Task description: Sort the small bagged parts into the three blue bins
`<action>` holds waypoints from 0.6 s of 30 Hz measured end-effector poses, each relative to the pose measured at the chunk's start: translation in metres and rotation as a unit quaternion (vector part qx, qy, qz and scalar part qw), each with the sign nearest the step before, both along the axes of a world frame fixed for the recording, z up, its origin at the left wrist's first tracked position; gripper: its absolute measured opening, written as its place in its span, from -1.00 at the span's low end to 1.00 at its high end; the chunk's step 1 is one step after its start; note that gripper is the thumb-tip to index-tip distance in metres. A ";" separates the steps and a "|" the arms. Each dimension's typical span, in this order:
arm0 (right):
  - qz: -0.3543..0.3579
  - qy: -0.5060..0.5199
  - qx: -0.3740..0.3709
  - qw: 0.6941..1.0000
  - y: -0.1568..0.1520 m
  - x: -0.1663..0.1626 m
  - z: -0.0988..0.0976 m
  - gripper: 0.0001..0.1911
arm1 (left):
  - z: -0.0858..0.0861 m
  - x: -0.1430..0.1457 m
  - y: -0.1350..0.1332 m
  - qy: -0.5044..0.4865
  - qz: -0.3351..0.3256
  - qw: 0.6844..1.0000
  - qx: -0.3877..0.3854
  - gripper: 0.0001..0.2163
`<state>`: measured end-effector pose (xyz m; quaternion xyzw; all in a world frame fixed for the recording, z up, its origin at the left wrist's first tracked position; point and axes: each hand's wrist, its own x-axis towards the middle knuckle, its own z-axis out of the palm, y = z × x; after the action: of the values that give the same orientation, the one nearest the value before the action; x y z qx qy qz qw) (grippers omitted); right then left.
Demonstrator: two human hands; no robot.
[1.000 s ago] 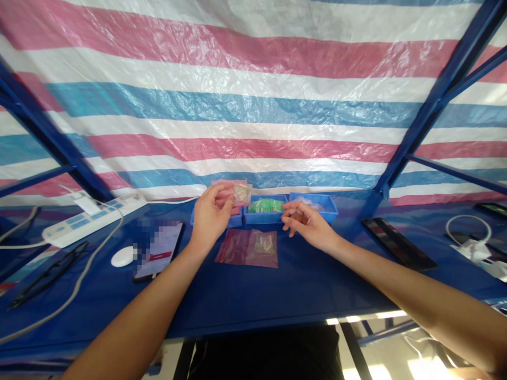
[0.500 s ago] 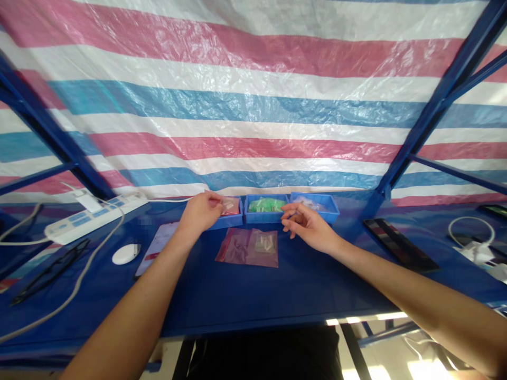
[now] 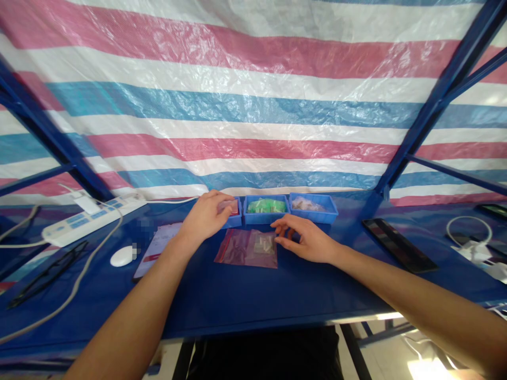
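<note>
My left hand is over the left blue bin, which has reddish contents. Its thumb and fingers curl together; what they pinch, if anything, is too small to make out. In front of the bins a clear pinkish zip bag lies flat, with a small pale packet showing in its right half. My right hand is beside the bag's right edge, fingers loosely curved and apart, holding nothing visible. The middle bin has green packets in it; whitish packets are in the right bin.
Left on the blue table are a phone, a white round object, black glasses, and a white power strip with cables. To the right lie a dark phone and a white charger. A striped tarp hangs behind.
My left hand has shifted slightly right over the left bin. My right hand has come down and left, away from the right bin to the bag's edge.
</note>
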<state>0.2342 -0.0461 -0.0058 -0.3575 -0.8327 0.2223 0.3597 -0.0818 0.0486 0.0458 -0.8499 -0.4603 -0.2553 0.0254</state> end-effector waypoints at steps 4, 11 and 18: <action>0.021 -0.025 0.013 0.999 -0.003 -0.001 0.005 -0.63 | -0.006 0.002 0.003 0.022 -0.008 0.999 -0.033 -0.63; 0.121 -0.084 0.055 0.988 -0.001 0.000 0.006 -0.52 | -0.011 0.002 0.002 0.026 0.058 0.998 -0.023 -0.70; 0.117 -0.104 0.043 0.987 0.002 0.000 0.003 -0.56 | -0.015 0.017 -0.010 0.001 0.052 0.997 0.064 -0.77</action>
<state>0.2341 -0.0441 -0.0029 -0.2634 -0.9104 0.1882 0.2576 -0.0643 0.0391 0.0305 -0.8217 -0.4866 -0.2817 0.0935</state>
